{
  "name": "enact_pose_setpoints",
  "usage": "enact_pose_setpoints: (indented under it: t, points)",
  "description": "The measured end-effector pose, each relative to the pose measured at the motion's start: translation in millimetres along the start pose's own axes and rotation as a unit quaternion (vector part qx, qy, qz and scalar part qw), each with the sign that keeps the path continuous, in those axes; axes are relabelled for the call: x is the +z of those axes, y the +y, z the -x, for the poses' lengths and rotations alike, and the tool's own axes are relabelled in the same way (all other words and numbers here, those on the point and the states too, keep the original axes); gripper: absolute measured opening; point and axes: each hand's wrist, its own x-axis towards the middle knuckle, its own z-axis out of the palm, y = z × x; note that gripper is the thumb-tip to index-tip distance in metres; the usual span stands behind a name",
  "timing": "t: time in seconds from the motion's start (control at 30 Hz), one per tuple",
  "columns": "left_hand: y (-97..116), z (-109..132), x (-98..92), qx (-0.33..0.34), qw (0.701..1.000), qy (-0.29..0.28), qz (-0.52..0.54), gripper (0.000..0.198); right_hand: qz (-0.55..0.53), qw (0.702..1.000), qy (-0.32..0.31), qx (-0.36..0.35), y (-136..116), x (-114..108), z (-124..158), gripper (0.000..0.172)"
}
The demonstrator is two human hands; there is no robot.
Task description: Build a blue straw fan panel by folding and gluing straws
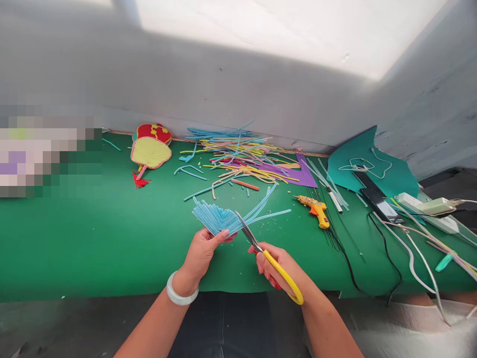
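My left hand (208, 248), with a pale bangle on the wrist, pinches a fan-shaped piece made of light blue pipe cleaners (216, 216) above the table. Several long blue strands stick out from its right side. My right hand (276, 263) is wrapped round the handles of a pair of scissors (257, 243), one loop yellow and one red. The blades are parted and reach the base of the long strands, at the right edge of the blue piece. Whether they touch the strands is hard to make out.
Loose coloured pipe cleaners (238, 149) lie in a heap at the back. Behind, to the left, rest fan-shaped pieces (151, 153). A yellow glue gun (315, 210) lies to the right, its cord trailing forward. Farther right are a phone (380, 204) and a power strip (428, 214).
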Motion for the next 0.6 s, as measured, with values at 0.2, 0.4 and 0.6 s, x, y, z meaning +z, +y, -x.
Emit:
enact_pose_setpoints:
  t: [0.2,0.4,0.6]
  points:
    - [2.2,0.5,0.1,0.017,0.999,-0.006,0.039,0.043,-0.004,1.0,-0.003,0.0,0.6,-0.9,-0.3,0.071]
    - [0.3,1.1,-1.6,0.018,1.0,-0.014,0.009,0.04,-0.003,1.0,-0.001,-0.003,1.8,-0.5,1.2,0.07]
    - [-4.2,-0.7,-3.7,0.021,0.999,0.001,-0.03,0.036,-0.005,1.0,0.003,-0.006,2.1,-0.6,0.7,0.072]
